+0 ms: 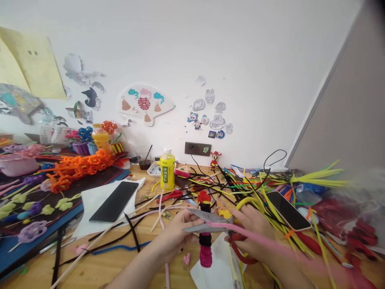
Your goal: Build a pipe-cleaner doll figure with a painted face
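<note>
My left hand (174, 237) is curled at the middle of the wooden desk, close to the open blades of a pair of scissors (207, 222). A pipe-cleaner doll (205, 206) with a red head, black body and pink base stands behind those blades, and my left hand seems to hold it. My right hand (252, 235) grips what look like the scissors' red handles. A blurred pink pipe cleaner (270, 249) crosses in front of my right hand towards the lower right.
A black phone (288, 210) lies among yellow pipe cleaners on the right, and a dark tablet (114, 202) rests on white paper at the left. A yellow-capped bottle (167, 170) stands behind the hands. Tangled pipe cleaners and orange pipe-cleaner flowers (78, 168) cover much of the desk.
</note>
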`<state>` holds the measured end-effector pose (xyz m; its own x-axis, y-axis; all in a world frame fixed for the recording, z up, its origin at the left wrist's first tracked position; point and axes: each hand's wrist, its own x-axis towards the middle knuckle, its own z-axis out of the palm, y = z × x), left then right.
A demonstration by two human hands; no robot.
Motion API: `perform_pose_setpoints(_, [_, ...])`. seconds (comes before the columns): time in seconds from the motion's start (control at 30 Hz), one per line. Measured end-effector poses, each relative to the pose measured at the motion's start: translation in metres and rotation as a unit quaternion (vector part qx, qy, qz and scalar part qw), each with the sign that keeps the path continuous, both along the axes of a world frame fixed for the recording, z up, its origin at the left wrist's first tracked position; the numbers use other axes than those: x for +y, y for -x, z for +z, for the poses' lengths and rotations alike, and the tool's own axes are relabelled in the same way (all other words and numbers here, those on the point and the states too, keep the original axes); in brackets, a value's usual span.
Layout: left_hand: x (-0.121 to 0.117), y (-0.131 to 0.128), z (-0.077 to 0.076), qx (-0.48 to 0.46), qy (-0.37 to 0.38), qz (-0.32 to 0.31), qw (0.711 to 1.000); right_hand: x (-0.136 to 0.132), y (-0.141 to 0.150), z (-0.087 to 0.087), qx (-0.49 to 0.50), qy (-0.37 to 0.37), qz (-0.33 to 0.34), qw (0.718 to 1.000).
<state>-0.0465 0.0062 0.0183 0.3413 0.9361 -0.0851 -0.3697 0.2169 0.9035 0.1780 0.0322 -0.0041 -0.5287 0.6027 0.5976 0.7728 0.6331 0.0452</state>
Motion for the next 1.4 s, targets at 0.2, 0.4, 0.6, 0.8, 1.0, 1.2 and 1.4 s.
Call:
perform_pose_setpoints(0.2, [0.004,-0.001,-0.004,-0.006,0.025,-0.008,1.000,0.006,-0.001,-0.008,0.022,0.050,0.014,0.998])
perform_pose_setpoints(0.4, [0.006,-0.002,-0.007,-0.054,0.069,-0.007,0.996,0.013,0.002,-0.014,0.058,0.111,0.028,0.992])
perform_pose_setpoints(0.6, [0.011,-0.001,-0.016,-0.120,0.077,-0.027,0.989,0.024,0.002,-0.027,0.065,0.124,0.031,0.990])
perform_pose_setpoints(0.8, [0.012,0.001,-0.017,-0.118,0.065,-0.013,0.991,0.030,-0.001,-0.026,0.170,0.161,0.000,0.972])
perform_pose_setpoints(1.0, [0.015,-0.001,-0.020,-0.058,0.046,0.044,0.996,0.051,-0.022,-0.026,0.229,0.142,-0.199,0.942])
perform_pose_setpoints(1.2, [0.018,-0.002,-0.022,-0.008,0.022,0.099,0.995,0.070,-0.039,-0.049,0.124,0.110,-0.202,0.965])
perform_pose_setpoints(1.4, [0.019,0.000,-0.023,0.015,0.010,0.104,0.994,0.040,-0.022,-0.006,0.106,0.106,-0.119,0.981])
